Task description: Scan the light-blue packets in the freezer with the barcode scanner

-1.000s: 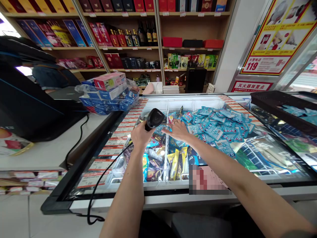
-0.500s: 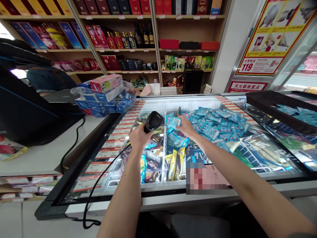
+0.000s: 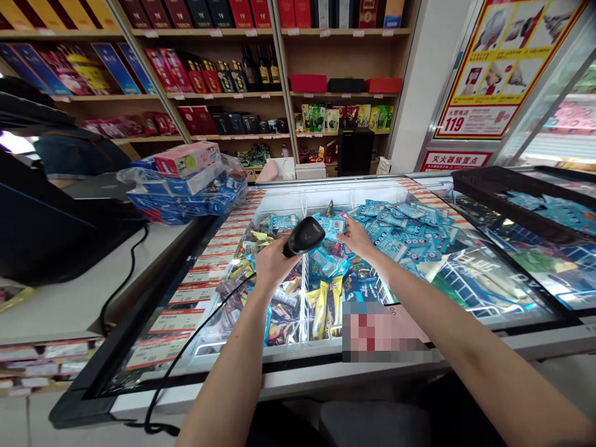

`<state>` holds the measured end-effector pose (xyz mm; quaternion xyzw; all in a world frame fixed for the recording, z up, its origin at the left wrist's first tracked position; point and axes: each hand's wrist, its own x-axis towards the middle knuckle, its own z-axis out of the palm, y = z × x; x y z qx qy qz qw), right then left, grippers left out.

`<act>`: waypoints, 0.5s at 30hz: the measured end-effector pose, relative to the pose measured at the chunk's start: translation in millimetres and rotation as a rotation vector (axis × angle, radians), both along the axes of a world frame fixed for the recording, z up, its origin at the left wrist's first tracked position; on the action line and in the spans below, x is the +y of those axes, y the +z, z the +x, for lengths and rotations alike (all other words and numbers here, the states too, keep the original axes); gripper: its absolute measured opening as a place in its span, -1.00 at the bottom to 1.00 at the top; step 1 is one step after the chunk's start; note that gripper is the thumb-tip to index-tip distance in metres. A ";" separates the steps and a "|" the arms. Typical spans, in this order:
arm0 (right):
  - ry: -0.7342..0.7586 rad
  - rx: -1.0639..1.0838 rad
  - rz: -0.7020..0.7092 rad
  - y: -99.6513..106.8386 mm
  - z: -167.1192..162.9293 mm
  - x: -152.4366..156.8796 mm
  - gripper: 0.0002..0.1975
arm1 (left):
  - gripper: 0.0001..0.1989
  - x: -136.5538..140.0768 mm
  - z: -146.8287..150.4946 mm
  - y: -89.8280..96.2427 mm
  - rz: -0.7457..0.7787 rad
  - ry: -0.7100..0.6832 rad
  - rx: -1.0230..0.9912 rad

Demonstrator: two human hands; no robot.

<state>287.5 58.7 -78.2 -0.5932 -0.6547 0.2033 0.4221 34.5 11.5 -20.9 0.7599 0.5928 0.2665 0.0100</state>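
Observation:
My left hand (image 3: 274, 264) is wrapped round a black barcode scanner (image 3: 306, 236), its cable trailing back toward me. The scanner's head overlaps the left edge of a light-blue packet (image 3: 332, 227) in this view; whether they touch, I cannot tell. That packet is pinched at its right end by my right hand (image 3: 356, 239), and a printed label faces up. Just right of it lies a heap of similar blue packets (image 3: 410, 226) on the glass of a chest freezer (image 3: 279, 368). Below both hands, wrapped ice creams (image 3: 325, 307) fill the freezer's wire-divided compartments.
Plastic-wrapped boxes (image 3: 186, 186) stand at the freezer's far left corner. A black machine (image 3: 51, 217) sits on the left counter. At right, a dark tray (image 3: 526, 202) holds more blue packets. Shelves (image 3: 209, 96) of boxes and bottles line the back.
My left hand has moved the scanner rightward, closer to the packet. The blue packet stays pinched in my right hand. The whole view has shifted slightly.

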 end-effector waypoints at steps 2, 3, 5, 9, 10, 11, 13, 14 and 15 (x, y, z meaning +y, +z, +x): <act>-0.006 0.006 -0.004 -1.0 -0.7 1.1 -0.59 | -0.63 -2.2 1.2 1.4 -0.011 0.004 -0.004; -0.007 0.015 -0.006 -1.0 -0.9 1.1 -0.58 | -0.63 -2.8 1.3 2.0 -0.017 0.006 -0.005; -0.009 0.038 -0.013 -0.3 -1.5 0.4 -0.59 | -0.65 -3.3 1.1 2.9 -0.031 -0.002 0.003; 0.002 0.081 -0.013 2.2 -2.5 -2.3 -0.66 | -0.67 -2.4 0.3 2.5 -0.041 -0.028 0.025; 0.006 0.087 -0.008 2.8 -2.7 -2.9 -0.70 | -0.67 -2.1 0.2 2.1 -0.037 -0.033 0.024; 0.007 0.089 -0.006 3.3 -2.8 -3.5 -0.72 | -0.66 -1.8 0.1 1.7 -0.033 -0.035 0.024; 0.001 0.078 -0.005 4.1 -2.9 -4.4 -0.76 | -0.66 -1.4 0.0 0.8 -0.027 -0.038 0.027; -0.001 0.071 -0.004 4.3 -2.9 -4.6 -0.76 | -0.66 -1.3 0.0 0.5 -0.027 -0.037 0.030; -0.002 0.067 -0.002 4.3 -2.7 -4.7 -0.76 | -0.65 -1.2 0.1 0.2 -0.028 -0.036 0.033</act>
